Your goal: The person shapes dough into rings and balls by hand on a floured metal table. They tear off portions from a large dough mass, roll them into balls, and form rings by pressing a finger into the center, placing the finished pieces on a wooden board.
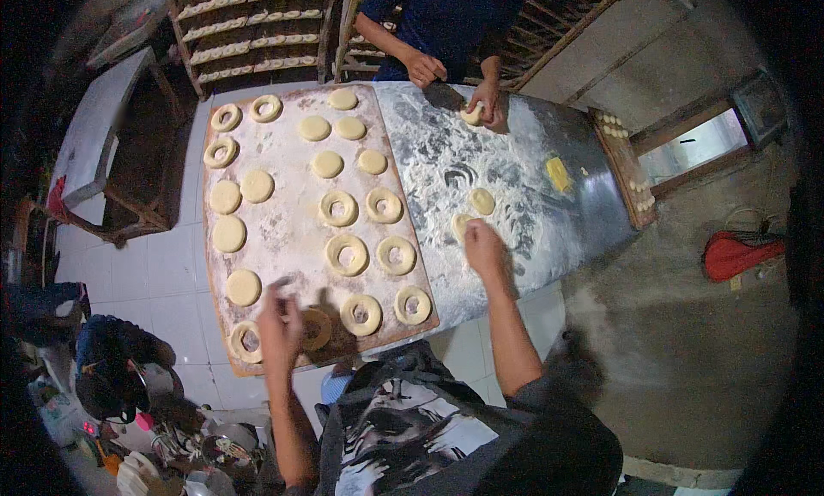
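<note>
My left hand [281, 320] hovers over the near edge of a floured wooden board [279, 166], slightly blurred, fingers apart and no object visible in them. Close by it are a dough ring [247, 341], a shaded dough ring [315, 329] and a flat dough disc [244, 287]. On the floured metal tabletop [536, 230], my right hand [486, 249] has its fingers closed at the edge of a dough disc [462, 226], partly covering it. Just beyond lies another dough disc [481, 201]. More dough rings [346, 255] and plain discs [327, 164] sit on the board.
Across the table a person's hand [487, 101] holds a dough piece [471, 114]; their other hand [424, 68] grips a dark flat tool [443, 95]. A yellow item [558, 175] lies to the right. Racks of dough rings [253, 45] stand behind; another board [624, 166] is at the right end.
</note>
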Motion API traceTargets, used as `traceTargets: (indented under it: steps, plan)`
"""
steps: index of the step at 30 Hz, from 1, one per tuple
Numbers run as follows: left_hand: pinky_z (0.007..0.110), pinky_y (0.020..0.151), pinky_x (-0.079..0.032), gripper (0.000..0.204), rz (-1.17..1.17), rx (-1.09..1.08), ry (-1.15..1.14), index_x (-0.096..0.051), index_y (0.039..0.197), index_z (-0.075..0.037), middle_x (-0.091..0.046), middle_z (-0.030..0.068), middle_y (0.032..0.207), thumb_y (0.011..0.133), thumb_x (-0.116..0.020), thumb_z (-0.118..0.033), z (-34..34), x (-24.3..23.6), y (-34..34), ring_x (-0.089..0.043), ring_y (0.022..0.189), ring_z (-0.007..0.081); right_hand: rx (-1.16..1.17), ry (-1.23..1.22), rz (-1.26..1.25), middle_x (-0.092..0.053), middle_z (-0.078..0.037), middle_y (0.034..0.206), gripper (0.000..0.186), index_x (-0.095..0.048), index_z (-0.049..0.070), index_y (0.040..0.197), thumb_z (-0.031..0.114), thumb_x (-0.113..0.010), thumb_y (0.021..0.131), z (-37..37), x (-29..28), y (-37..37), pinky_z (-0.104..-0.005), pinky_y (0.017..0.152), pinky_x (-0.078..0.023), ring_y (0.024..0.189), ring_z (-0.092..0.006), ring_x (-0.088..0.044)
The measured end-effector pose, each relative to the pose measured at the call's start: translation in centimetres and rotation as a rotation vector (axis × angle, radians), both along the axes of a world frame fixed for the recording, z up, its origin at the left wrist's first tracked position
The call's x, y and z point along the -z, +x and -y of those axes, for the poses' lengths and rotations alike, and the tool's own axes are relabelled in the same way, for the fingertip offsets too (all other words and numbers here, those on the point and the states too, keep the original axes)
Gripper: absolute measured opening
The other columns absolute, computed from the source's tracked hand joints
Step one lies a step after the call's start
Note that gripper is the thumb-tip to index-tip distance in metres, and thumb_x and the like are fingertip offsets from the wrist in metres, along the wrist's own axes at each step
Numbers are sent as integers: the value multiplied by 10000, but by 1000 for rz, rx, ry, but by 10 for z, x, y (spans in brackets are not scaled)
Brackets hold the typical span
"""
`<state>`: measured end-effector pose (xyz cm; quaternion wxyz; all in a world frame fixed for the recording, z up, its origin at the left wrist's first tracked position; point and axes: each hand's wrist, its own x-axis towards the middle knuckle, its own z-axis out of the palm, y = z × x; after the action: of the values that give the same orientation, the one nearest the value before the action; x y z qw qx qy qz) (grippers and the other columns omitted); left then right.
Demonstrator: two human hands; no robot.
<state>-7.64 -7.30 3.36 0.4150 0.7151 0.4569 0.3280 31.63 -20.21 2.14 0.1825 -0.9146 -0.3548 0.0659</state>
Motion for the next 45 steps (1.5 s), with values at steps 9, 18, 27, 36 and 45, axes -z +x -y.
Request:
traceTargets:
  steps: [9,18,27,36,45]
  plan:
    - [337,671,-525,355,-142,433,-415,-622,1250,-23,-697,144,828,1018,-609,-293,55,9,215,-645,728,137,-417,-81,-460,-593,-87,880,334,-505,31,992,194,-765,861,-1,8,66,-368,758,-476,784,-212,-564]
    - [329,821,-569,295,311,390,-518,-649,1170,11,-727,103,1039,952,-725,-173,87,-9,274,-690,902,160,-368,536,-1109,-616,-104,1050,514,-429,34,1237,81,-761,847,52,-40,56,-348,943,-491,1046,-196,-605]
    - [378,746,-530,270,95,504,-94,-632,1037,-11,-688,149,891,836,-774,-122,108,-53,258,-659,797,259,-373,470,-499,-506,-36,1004,392,-466,126,1210,35,-628,866,27,17,42,-307,750,-480,835,-155,-510]
    - [378,962,-477,476,532,304,71,-497,1273,-47,-535,159,1242,809,-492,58,110,14,259,-556,1145,268,-552,751,-1637,-617,-118,1120,630,-428,10,1313,210,-762,817,41,-4,28,-368,906,-569,1050,-272,-654]
    - [439,739,-556,372,259,130,-277,-449,1338,-85,-697,179,978,1027,-498,-285,102,-23,209,-708,859,355,-261,827,-1700,-632,-147,1067,504,-453,115,1296,534,-442,1016,24,-59,-57,-323,700,-557,858,-227,-656]
